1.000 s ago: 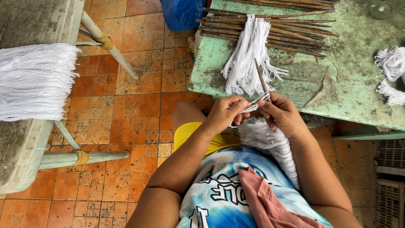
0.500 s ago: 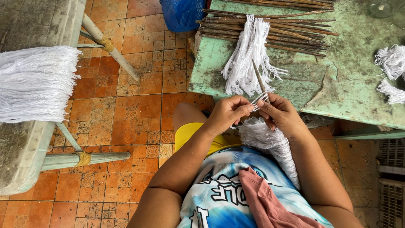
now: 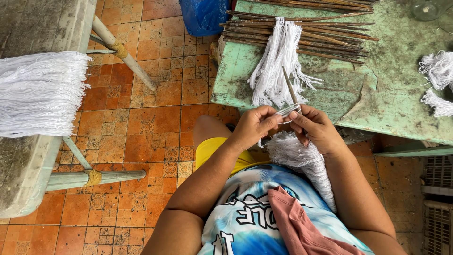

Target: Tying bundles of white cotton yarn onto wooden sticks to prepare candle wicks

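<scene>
Head view. The left hand [image 3: 252,126] and the right hand [image 3: 317,127] meet just in front of the near edge of the green tabletop [image 3: 391,94]. Both are closed in a pinch: between them runs a short loop of white string [image 3: 288,111], laid around a thin brown stick [image 3: 289,86] that stands up from the right hand's grip. A thick hank of white string [image 3: 302,160] lies over the lap beneath the hands.

Progress, as judged: the string looks only partly wound on this stick, so the piece in hand appears unfinished. A finished-looking white tassel [image 3: 277,63] lies across a pile of bare sticks [image 3: 302,33] on the tabletop; many sticks remain untied. More white string lies at the right edge [image 3: 436,71], and a broad white bundle [image 3: 40,94] rests on a bench [image 3: 21,174] at left.
</scene>
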